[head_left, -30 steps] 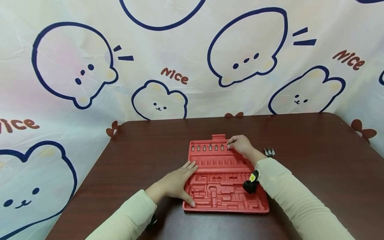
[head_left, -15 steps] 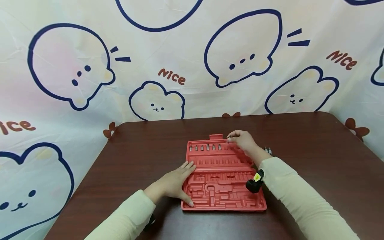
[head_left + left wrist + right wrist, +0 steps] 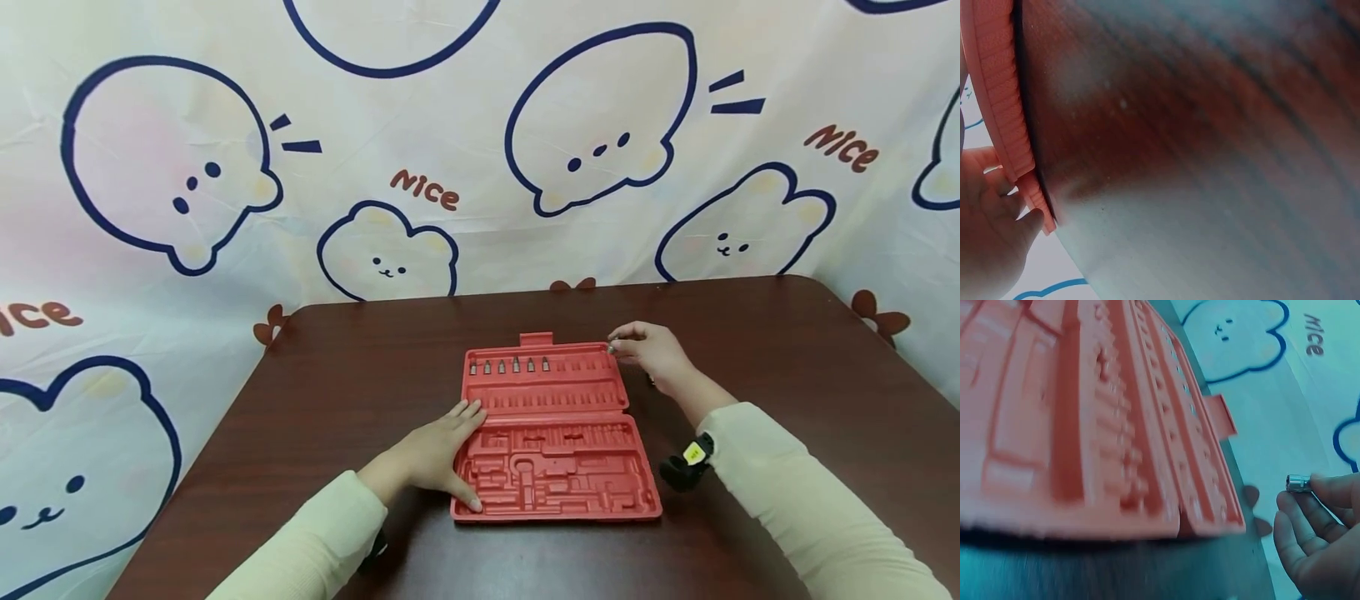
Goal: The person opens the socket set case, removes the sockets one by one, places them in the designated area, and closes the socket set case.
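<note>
An unfolded red plastic tool case (image 3: 540,418) lies flat on the table. Several metal bit sockets (image 3: 516,365) stand in a row on the left of its far section. My left hand (image 3: 431,454) rests on the case's left edge, fingers spread, thumb near the front corner. In the left wrist view, the fingertips of the left hand (image 3: 997,219) are at the case's side wall (image 3: 1000,94). My right hand (image 3: 656,354) is just off the case's far right corner. Between thumb and index finger it pinches a small shiny metal socket (image 3: 1298,483), clear of the case.
A clasp tab (image 3: 536,339) sticks out from the case's far edge. Part of a small metal piece (image 3: 651,380) shows on the dark wooden table (image 3: 360,367) under my right hand. A patterned cloth (image 3: 480,150) hangs behind the table.
My right hand has lifted the socket from the far row of the case and carried it right, past the far right corner. The left hand has stayed in place.
</note>
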`<state>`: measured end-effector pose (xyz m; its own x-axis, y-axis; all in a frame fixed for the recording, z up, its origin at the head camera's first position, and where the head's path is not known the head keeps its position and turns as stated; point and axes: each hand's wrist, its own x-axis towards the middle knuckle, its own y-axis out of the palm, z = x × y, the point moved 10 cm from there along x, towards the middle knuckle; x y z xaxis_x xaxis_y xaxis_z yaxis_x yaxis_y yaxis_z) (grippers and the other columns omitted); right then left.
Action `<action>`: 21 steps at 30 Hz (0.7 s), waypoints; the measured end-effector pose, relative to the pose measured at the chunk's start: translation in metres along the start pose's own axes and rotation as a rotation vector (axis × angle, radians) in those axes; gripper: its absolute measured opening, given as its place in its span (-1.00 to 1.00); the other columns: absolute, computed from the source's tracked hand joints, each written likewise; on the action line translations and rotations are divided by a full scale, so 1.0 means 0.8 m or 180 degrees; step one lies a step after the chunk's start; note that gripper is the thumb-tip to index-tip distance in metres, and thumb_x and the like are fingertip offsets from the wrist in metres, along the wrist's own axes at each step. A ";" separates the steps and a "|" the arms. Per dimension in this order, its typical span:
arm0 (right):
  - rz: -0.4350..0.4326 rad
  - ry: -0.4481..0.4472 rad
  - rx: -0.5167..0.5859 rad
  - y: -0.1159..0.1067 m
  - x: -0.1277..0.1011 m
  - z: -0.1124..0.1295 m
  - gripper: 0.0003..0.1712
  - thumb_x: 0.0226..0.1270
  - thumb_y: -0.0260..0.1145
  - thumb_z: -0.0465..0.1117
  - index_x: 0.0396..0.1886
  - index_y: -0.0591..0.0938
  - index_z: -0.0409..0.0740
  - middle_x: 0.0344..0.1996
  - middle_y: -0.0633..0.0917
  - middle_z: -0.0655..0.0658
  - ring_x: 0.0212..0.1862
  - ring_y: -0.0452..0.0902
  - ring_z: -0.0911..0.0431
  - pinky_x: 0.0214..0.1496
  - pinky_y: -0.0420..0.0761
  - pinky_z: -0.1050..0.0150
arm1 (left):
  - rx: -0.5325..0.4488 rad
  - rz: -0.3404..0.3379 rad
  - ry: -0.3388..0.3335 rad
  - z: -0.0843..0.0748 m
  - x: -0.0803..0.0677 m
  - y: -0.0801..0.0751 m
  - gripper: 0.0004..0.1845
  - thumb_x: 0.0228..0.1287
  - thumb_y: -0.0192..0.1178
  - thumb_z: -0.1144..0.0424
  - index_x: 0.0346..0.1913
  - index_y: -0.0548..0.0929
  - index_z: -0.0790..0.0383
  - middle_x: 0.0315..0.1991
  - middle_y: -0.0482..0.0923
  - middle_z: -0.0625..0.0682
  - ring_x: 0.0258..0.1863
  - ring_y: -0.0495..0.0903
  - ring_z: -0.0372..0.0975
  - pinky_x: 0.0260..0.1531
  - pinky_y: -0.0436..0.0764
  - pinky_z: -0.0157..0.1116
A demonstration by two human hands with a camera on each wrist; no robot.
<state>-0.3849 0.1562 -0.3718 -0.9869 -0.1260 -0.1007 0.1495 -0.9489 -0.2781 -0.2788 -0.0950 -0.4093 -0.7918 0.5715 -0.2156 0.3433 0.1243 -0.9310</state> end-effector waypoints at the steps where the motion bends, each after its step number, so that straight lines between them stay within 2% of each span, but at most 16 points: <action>1: -0.0020 0.0001 -0.0029 -0.006 -0.002 -0.002 -0.67 0.28 0.03 -0.30 -0.03 0.39 -0.45 -0.24 0.52 -0.23 -0.06 0.41 -0.14 -0.02 0.38 0.06 | -0.0002 0.0000 -0.0002 0.000 0.000 0.000 0.28 -0.51 0.21 -0.41 0.33 -0.05 0.18 0.33 -0.17 0.06 0.29 -0.23 -0.14 0.10 0.15 -0.10; 7: -0.0132 0.0066 -0.0288 -0.041 -0.014 -0.018 -0.63 0.30 0.00 -0.25 0.01 0.37 -0.43 -0.23 0.53 -0.21 -0.08 0.44 -0.10 -0.06 0.41 0.09 | -0.0011 -0.0003 0.0006 -0.001 0.000 0.000 0.28 -0.51 0.21 -0.41 0.33 -0.05 0.18 0.33 -0.18 0.07 0.29 -0.24 -0.13 0.09 0.16 -0.10; 10: -0.0189 0.0056 -0.0433 -0.055 -0.018 -0.024 -0.63 0.31 0.00 -0.24 0.01 0.38 -0.42 -0.24 0.54 -0.20 -0.17 0.49 0.03 -0.08 0.43 0.12 | -0.0017 -0.0010 0.0010 -0.001 0.000 0.000 0.27 -0.51 0.21 -0.41 0.33 -0.04 0.18 0.33 -0.17 0.07 0.29 -0.23 -0.13 0.09 0.16 -0.10; 13: -0.0238 -0.0011 -0.0570 -0.067 -0.022 -0.027 -0.63 0.30 0.00 -0.25 -0.01 0.39 -0.44 -0.23 0.52 -0.22 -0.27 0.46 0.19 -0.13 0.45 0.16 | -0.0017 -0.0013 0.0014 0.000 0.000 0.000 0.27 -0.51 0.21 -0.41 0.33 -0.04 0.19 0.33 -0.16 0.07 0.29 -0.23 -0.13 0.09 0.16 -0.09; 21: -0.0414 -0.0224 -0.0796 -0.093 -0.029 -0.039 -0.65 0.28 0.02 -0.26 -0.06 0.40 -0.48 -0.31 0.55 -0.21 -0.32 0.49 0.19 -0.25 0.49 0.20 | -0.0014 -0.0015 0.0024 -0.001 0.000 0.000 0.27 -0.51 0.21 -0.41 0.33 -0.03 0.20 0.33 -0.15 0.08 0.29 -0.23 -0.13 0.09 0.17 -0.10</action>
<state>-0.3715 0.2390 -0.3787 -0.9992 -0.0361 0.0153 0.0231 -0.8586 -0.5121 -0.2782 -0.0942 -0.4089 -0.7895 0.5771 -0.2090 0.3418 0.1306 -0.9307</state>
